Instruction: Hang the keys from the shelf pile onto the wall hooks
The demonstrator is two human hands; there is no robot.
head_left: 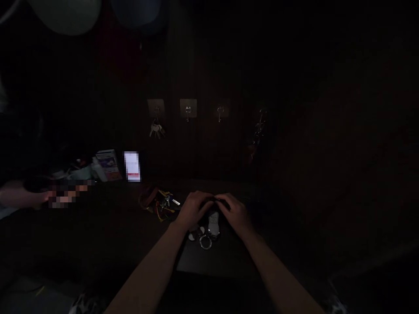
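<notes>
My left hand (195,208) and my right hand (235,213) meet fingertip to fingertip low in the middle of the dim head view. Both have bent fingers pinched together around something small and dark, too dim to name. Just below them on the table lies a pale metal key fob or tag (214,224), near my fingers. A round metal key ring (205,242) is at its lower end, with small light discs (192,237) beside it. To the left of my left hand lies a bunch of keys (167,201) with yellow and reddish-brown straps.
On the dark back panel, a key bunch (157,128) hangs at left and dim items (258,133) at right; two bare hooks (188,112) are between. A lit phone screen (132,166) and boxes (109,165) stand at left. Another person's hand (67,194) reaches in there.
</notes>
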